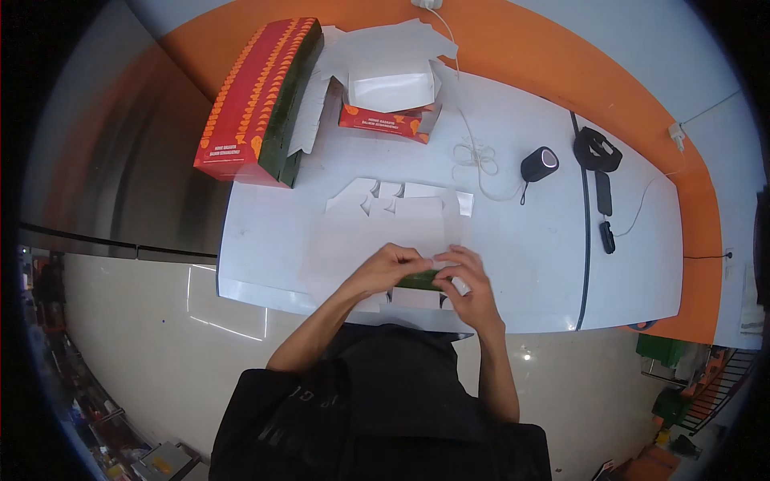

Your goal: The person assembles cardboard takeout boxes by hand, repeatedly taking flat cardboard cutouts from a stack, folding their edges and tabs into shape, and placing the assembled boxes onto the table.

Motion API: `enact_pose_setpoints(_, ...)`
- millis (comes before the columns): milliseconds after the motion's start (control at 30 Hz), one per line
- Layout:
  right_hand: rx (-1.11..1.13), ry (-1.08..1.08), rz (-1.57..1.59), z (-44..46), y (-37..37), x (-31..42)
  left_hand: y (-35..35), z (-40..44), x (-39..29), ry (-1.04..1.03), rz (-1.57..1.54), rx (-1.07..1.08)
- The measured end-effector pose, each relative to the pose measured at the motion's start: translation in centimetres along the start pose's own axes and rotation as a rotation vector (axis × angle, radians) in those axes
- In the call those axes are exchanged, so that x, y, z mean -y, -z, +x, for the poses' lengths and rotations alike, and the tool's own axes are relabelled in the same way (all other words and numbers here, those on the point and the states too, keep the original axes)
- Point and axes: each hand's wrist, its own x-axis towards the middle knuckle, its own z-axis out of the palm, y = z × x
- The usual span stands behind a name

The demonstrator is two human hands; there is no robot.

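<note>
Flat on the white table in front of me lies an unfolded cardboard box blank (385,232), white side up, with curved slots cut near its far edge. My left hand (388,269) is at the near part of the blank, fingers bent and pinching its edge. Close beside it, my right hand (468,282) grips a flap with thumb and fingers curled. Between the hands a green strip (418,280) of the blank's printed side shows where the flap is turned up. Some fingertips are hidden behind the card.
A stack of red and green printed boxes (261,100) stands at the back left. Beside it sits an open box (391,88) with raised white flaps. To the right are a black speaker (540,163), a loose white cable (479,160), a phone (603,193) and a black strap (597,150).
</note>
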Motion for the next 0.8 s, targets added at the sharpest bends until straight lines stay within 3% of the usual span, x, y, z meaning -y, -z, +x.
enact_pose_setpoints(167,0.093,-0.148,-0.153,-0.8,-0.5,0.6,-0.5,-0.2,0.7,-0.103,0.161,-0.046)
enact_pose_setpoints(200,0.116,-0.159,-0.209,-1.1,-0.4,0.4,-1.3,-1.8,-0.2,-0.276,0.183,-0.189)
enact_pose_setpoints(267,-0.120,-0.314,-0.038,-2.1,-1.1,-0.4,-2.7,-7.0,-5.5,-0.620,0.561,-0.476)
enact_pose_setpoints(333,-0.231,-0.416,0.116,-1.6,-0.4,0.0,-3.0,-11.3,-5.0,-0.660,0.254,-0.142)
enact_pose_setpoints(400,-0.271,-0.503,0.330,-2.0,-0.2,-0.9,-2.6,-12.6,-1.7,-0.381,0.059,0.263)
enact_pose_setpoints(500,-0.098,-0.481,0.327,-1.8,-0.4,-1.1,-2.5,-9.6,5.1,-0.487,-0.158,-0.280)
enact_pose_setpoints(567,-0.035,-0.468,0.310,-1.4,-2.2,-1.4,-1.7,-7.5,4.7,-0.629,0.003,-0.442)
enact_pose_setpoints(600,-0.022,-0.463,0.314,-1.3,-3.0,-0.8,-1.4,-6.6,4.4,-0.691,0.077,-0.503)
enact_pose_setpoints(700,0.011,-0.434,0.305,-1.3,-3.9,-0.6,-1.2,-4.7,2.7,-0.628,0.230,-0.601)
enact_pose_setpoints(800,0.002,-0.413,0.297,-1.0,-3.7,-0.9,-0.6,-4.3,1.2,-0.597,0.285,-0.545)
